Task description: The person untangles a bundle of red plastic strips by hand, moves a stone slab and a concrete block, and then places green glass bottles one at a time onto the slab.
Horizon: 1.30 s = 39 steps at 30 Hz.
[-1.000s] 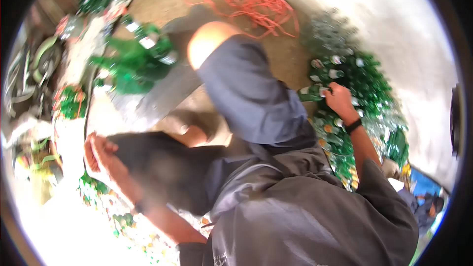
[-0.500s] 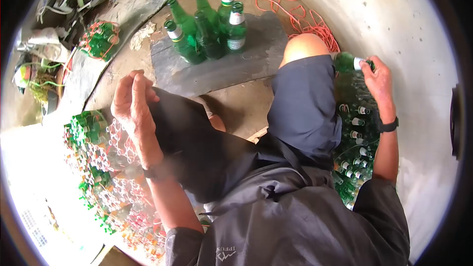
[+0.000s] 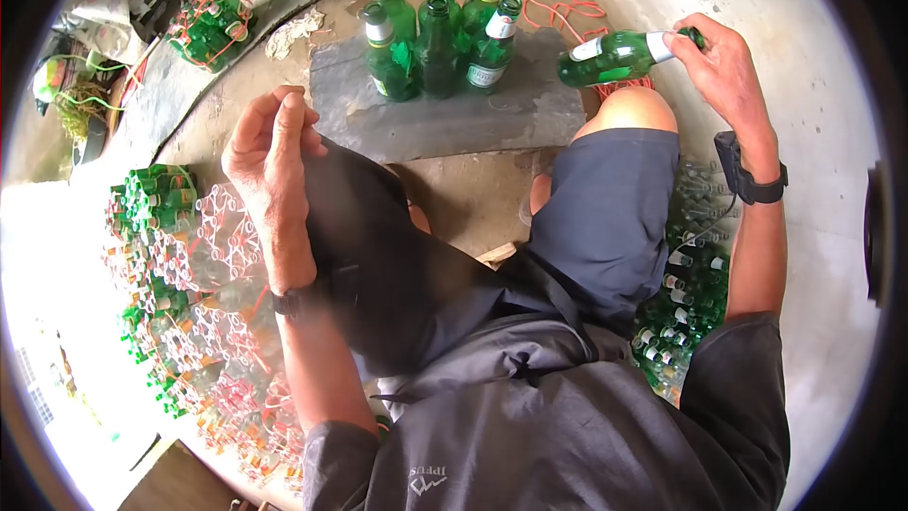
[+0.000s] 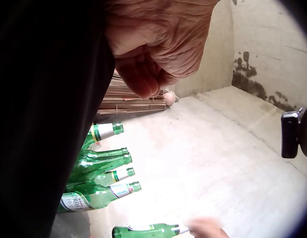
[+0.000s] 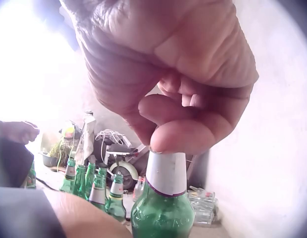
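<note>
My right hand (image 3: 726, 71) grips a green glass beer bottle (image 3: 617, 59) by its white-labelled neck. The bottle is tilted almost level, its base pointing left over the right edge of the dark slab (image 3: 416, 132). In the right wrist view, thumb and fingers close round the neck's top, above the green shoulder of the bottle (image 5: 163, 215). Several green beer bottles (image 3: 438, 52) stand upright in a group on the slab, some with white neck labels. My left hand (image 3: 270, 147) hangs over the left thigh, holding nothing, fingers loosely curled in the left wrist view.
Many green bottles (image 3: 679, 322) lie stacked along the wall by my right thigh. Red string (image 3: 577, 14) lies tangled behind the slab. To the left are a tied bundle of green bottles (image 3: 210, 30) and a large pile of tied bottles (image 3: 227, 237). The pale wall (image 3: 813, 180) rises at right.
My right hand has lifted the green bottle from the stack on the right and swung it forward beside the slab. The head view has shifted. My left hand stays over the left thigh.
</note>
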### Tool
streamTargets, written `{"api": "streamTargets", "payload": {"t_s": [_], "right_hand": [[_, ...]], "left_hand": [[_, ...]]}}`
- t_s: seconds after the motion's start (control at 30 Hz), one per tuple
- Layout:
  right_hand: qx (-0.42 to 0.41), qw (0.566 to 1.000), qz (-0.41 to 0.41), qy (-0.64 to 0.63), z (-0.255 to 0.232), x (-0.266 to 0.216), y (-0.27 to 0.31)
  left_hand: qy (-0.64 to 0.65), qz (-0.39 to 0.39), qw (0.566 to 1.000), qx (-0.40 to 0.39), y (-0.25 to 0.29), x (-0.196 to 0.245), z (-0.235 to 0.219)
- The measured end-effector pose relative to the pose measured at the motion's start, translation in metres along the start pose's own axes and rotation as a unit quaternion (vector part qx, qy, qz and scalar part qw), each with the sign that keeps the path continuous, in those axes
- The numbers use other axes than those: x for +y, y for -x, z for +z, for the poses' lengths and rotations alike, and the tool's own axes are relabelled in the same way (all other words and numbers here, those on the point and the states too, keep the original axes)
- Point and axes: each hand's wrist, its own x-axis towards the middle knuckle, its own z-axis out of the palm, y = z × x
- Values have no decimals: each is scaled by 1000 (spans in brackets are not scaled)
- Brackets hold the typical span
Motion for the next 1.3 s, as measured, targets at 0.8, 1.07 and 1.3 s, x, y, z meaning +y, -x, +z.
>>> {"api": "streamTargets", "payload": {"t_s": [0.8, 1.07, 1.3], "right_hand": [[-87, 968, -227, -59, 155, -169, -17], [-93, 960, -255, -63, 182, -185, -27], [-85, 961, -252, -70, 195, -190, -32]], "left_hand": [[40, -4, 999, 10, 4, 2, -15], [64, -4, 998, 11, 4, -1, -18], [59, -6, 998, 15, 5, -1, -17]]}}
